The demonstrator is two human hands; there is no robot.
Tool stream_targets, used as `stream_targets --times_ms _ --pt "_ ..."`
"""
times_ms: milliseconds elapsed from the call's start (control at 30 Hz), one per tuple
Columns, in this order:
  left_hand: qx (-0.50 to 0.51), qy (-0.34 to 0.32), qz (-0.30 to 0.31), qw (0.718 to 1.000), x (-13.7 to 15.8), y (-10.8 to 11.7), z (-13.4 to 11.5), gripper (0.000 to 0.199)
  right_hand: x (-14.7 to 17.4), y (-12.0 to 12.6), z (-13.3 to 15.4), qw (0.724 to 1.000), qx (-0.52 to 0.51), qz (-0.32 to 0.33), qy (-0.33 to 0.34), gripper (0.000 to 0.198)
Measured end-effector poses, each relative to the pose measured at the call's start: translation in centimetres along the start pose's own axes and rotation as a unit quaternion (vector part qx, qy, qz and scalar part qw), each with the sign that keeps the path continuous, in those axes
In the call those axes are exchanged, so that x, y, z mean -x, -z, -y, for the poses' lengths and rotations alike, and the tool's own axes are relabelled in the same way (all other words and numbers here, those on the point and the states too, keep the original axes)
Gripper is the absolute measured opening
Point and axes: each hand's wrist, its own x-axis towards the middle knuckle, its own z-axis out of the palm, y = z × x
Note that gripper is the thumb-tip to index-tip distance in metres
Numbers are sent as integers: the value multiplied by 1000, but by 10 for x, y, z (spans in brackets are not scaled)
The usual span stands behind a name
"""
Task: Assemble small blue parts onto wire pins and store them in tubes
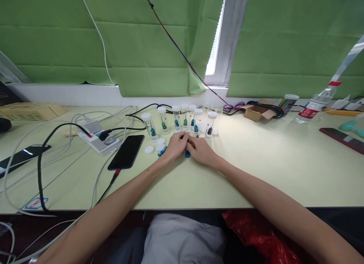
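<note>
My left hand [176,144] and my right hand [201,149] meet over the middle of the table, fingers bent and pressed together. Whatever they hold is hidden by the fingers. A small blue piece [187,154] shows just below the place where they touch. Right behind the hands stand several transparent tubes with white caps, among them a left one [150,128] and a right one [210,127], with small blue, green or black pieces on thin stems inside. By my left wrist lie loose white caps [149,150] and more blue pieces [161,153].
To the left are a black phone [126,152] on a cable, a white power strip [98,138] and tangled cords. At the back right stand an opened cardboard box [257,111], a patterned canister [288,104] and a water bottle [311,108]. A dark red flat device [342,139] lies far right.
</note>
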Motion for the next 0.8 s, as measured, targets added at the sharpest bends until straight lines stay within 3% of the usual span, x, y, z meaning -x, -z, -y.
stream_targets --times_ms 800 --pt "-21 -22 7 1000 -1 0 3 37 -1 -1 -5 1000 8 -4 3 23"
